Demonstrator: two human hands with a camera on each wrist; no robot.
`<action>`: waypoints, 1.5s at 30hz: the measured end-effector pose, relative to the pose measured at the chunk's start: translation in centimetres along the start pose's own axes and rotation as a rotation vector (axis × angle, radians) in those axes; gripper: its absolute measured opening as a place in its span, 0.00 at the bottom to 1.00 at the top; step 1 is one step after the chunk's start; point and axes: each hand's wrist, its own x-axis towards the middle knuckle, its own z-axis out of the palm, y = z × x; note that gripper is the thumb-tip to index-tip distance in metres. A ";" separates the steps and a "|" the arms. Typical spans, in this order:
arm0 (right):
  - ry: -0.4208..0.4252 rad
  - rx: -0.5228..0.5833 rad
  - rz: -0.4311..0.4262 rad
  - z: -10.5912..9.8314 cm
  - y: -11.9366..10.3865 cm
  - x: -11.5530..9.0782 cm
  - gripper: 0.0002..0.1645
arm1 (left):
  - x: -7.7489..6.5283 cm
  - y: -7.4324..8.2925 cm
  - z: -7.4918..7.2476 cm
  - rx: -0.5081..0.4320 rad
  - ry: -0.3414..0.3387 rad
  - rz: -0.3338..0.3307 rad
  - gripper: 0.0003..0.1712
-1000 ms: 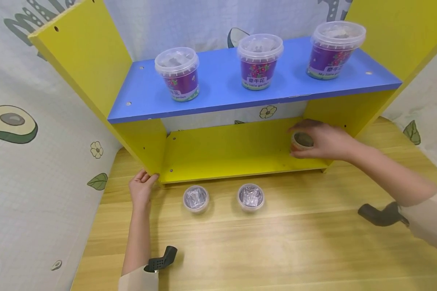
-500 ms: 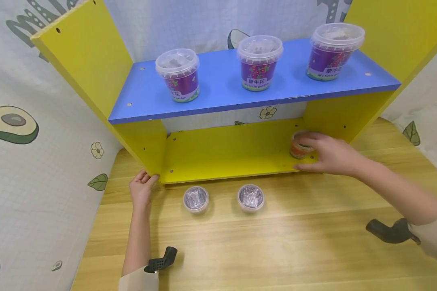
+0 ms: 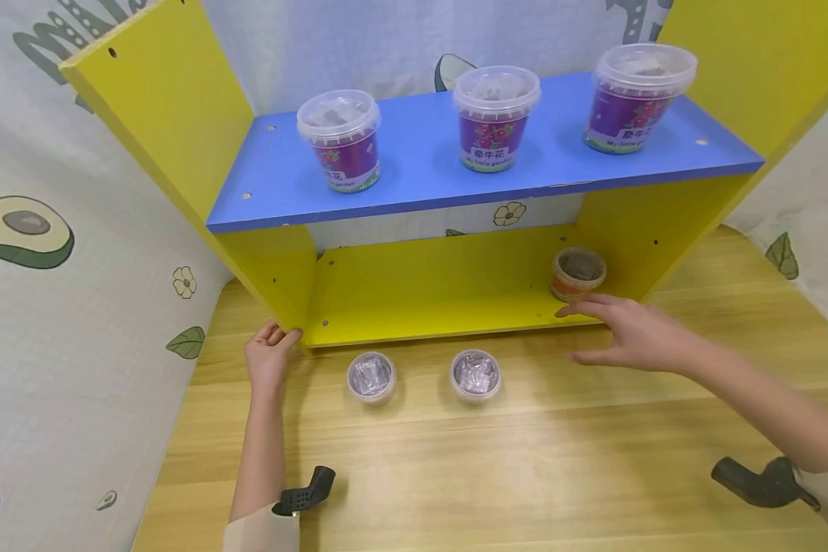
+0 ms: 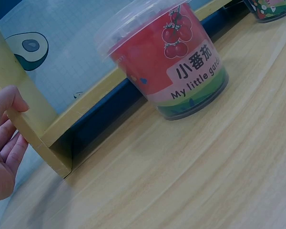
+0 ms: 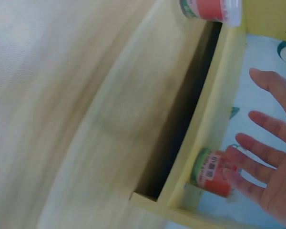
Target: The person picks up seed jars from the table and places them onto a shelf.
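Observation:
My left hand (image 3: 267, 359) grips the bottom front edge of the yellow side panel (image 3: 265, 287) of the shelf unit, thumb on the front and fingers behind it. A small red tub (image 3: 577, 274) with a clear lid stands upright at the right end of the yellow lower board (image 3: 414, 299). Just in front of that tub is my right hand (image 3: 631, 333), fingers spread and nothing in them. Two lidded tubs stand on the table before the unit: a left one (image 3: 372, 378), with tomatoes on its red label in the left wrist view, and a right one (image 3: 475, 376).
Along the blue upper board (image 3: 414, 146) stand three purple tubs: a left (image 3: 341, 142), a middle (image 3: 493, 119) and a right one (image 3: 631, 100). The unit rests on a wooden table (image 3: 497, 475), with a printed white cloth (image 3: 110, 368) hanging behind and at the sides.
My right hand has let go of the red tub on the lower board and drawn back toward me, its fingers opening. The left hand has stayed on the panel.

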 end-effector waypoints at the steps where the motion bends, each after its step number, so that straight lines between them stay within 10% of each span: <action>1: 0.002 0.001 -0.002 0.2 0.1 -0.1 0.34 | 0.0 0.0 0.0 -0.001 -0.001 0.003 0.16; 45: -0.012 0.073 -0.023 3.9 0.2 -1.4 0.33 | -0.2 0.3 0.2 0.011 -0.014 0.003 0.21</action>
